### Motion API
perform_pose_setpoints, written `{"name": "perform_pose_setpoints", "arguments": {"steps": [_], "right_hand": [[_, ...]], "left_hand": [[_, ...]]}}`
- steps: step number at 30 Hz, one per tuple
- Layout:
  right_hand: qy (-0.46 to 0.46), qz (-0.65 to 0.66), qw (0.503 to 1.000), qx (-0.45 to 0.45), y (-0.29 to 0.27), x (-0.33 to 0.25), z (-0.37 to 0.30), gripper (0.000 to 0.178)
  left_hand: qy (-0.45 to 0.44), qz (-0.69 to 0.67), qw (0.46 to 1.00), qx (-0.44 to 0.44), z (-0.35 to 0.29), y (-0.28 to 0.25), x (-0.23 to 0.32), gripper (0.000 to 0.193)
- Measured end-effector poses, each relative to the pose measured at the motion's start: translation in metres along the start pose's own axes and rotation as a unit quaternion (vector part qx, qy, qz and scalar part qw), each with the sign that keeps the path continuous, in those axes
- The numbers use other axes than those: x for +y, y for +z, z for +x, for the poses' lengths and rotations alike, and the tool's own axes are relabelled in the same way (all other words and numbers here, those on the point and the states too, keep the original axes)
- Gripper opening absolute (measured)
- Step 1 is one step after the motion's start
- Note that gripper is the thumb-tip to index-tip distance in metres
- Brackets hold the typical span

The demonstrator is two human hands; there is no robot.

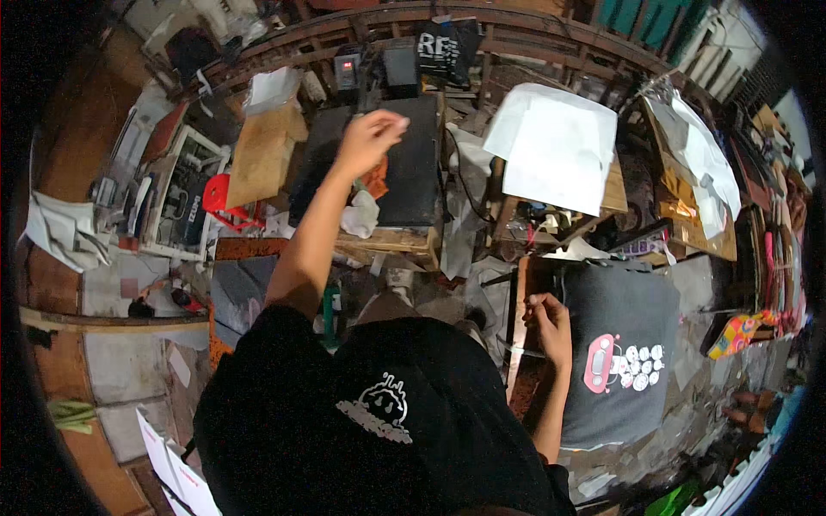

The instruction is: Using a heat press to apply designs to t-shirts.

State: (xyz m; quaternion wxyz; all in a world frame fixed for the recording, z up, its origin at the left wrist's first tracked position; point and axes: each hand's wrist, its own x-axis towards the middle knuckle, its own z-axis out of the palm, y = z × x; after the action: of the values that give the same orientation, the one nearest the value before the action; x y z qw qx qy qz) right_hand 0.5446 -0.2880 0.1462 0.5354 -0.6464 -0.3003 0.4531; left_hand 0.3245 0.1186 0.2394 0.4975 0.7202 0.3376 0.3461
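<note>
My left hand (372,139) is raised over a black-topped table (413,176), its fingers bent and pressed together. Whatever they may hold is too small to make out. Below the wrist, a crumpled orange-brown cloth (377,179) and a wadded white cloth (361,215) lie near the table's front edge. My right hand (549,327) is at the left edge of a black T-shirt (632,301) laid flat over a board. Its fingers are curled in, and anything between them is hidden. A pink-and-white cartoon print (621,365) shows on the shirt.
White sheets (555,142) cover a wooden stand at the right. A small box with a red display (347,72) stands behind the black table. A red stool (225,205), a framed screen (185,193) and a wooden board (262,155) are at the left. Papers and scraps litter the floor.
</note>
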Motion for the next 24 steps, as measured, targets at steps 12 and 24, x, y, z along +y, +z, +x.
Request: {"name": "perform_pose_setpoints", "arguments": {"steps": [12,24], "right_hand": [[-0.442,-0.433,0.779,-0.099,0.345,-0.063,0.163,0.027],[-0.340,-0.658,0.642,-0.199,0.373,-0.143,0.180,0.048]], "left_hand": [[-0.055,0.432,0.900,0.019,-0.127,-0.161,-0.179,0.050],[-0.042,0.427,0.900,-0.073,-0.113,-0.187,-0.175,0.062]]}}
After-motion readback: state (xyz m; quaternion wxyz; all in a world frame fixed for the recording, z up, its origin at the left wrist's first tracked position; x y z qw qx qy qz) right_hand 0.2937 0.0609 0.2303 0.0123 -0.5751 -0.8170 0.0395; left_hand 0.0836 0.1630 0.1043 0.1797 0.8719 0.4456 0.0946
